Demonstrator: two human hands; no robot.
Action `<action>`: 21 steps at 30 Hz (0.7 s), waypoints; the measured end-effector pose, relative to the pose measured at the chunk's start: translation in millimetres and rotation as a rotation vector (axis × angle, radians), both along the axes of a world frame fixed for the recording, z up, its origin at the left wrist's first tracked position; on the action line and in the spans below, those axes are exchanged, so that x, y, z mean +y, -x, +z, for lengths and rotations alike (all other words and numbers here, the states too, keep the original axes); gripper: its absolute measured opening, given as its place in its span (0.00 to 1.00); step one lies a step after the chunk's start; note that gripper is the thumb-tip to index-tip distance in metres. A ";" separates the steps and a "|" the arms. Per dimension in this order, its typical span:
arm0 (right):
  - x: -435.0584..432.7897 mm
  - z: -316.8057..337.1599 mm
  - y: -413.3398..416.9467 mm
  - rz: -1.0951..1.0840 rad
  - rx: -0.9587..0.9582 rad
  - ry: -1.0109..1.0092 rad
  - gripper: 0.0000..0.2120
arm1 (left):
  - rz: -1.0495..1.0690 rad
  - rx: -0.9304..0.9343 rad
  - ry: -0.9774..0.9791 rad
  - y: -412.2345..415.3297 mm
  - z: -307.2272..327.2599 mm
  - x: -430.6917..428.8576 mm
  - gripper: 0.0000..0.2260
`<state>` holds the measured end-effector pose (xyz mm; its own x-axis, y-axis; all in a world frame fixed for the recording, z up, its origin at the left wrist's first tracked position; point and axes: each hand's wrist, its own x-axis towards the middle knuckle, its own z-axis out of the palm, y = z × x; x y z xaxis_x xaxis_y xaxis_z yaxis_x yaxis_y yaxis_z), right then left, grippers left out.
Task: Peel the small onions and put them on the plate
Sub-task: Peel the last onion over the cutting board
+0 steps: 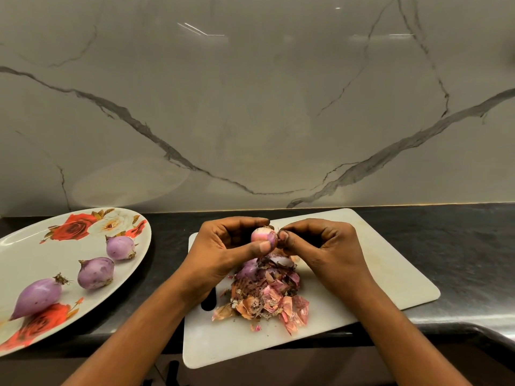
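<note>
Pink-and-white small onion (pixel 263 235): partly bare, held up over the white plastic chopping board (pixel 376 260), between the two hands and above the heap of papery pink and brown skins (pixel 267 296).
Left hand (pixel 231 246): curled round the small onion, thumb pressed on its near side, fingers behind it. It alone carries the bulb.
Right hand (pixel 320 243): fingertips pinched together at the onion's right-hand end, on what looks like a dry shred of skin or the root tuft. It is too small to tell which.
Axis: the onion's long axis seems to run roughly left to right, its ragged end pointing at the right fingertips. A pull away to the right should therefore strip skin along the length.
Heap: directly beneath the hands on the board. One purple bulb (pixel 249 270) lies half buried at its far left side; I cannot tell whether it is peeled.
White oval plate (pixel 33 246) with red rose print: on the black stone counter (pixel 459 246), left of the board and apart from it, bearing three peeled purple onions (pixel 95 273).
Nearer hand: the left one, already holding the onion, is on the plate's side, so the drop-off likely falls to it once the last skin is off.
</note>
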<state>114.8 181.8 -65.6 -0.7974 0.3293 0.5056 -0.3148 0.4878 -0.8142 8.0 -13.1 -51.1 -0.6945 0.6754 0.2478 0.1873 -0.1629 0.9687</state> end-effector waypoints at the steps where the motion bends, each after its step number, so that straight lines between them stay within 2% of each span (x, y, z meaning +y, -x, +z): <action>1: 0.3 -0.2 0.4 -0.009 -0.003 0.006 0.06 | 0.004 -0.001 -0.002 -0.2 0.2 0.2 0.21; 7: 1.4 -0.6 1.3 -0.046 -0.021 -0.008 0.07 | 0.028 -0.016 -0.008 0.1 1.8 -0.1 0.19; 15: -4.3 5.0 -2.8 0.093 -0.061 0.051 0.18 | 0.045 0.005 0.002 0.5 3.0 0.0 0.19; 21: -3.9 7.9 -4.8 0.138 -0.069 0.056 0.14 | 0.040 -0.006 0.007 1.7 2.6 -1.4 0.18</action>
<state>119.6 177.9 -57.7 -0.8693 0.2406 0.4317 -0.3179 0.3968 -0.8611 6.3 -14.5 -48.5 -0.7222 0.6489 0.2396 0.1881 -0.1491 0.9708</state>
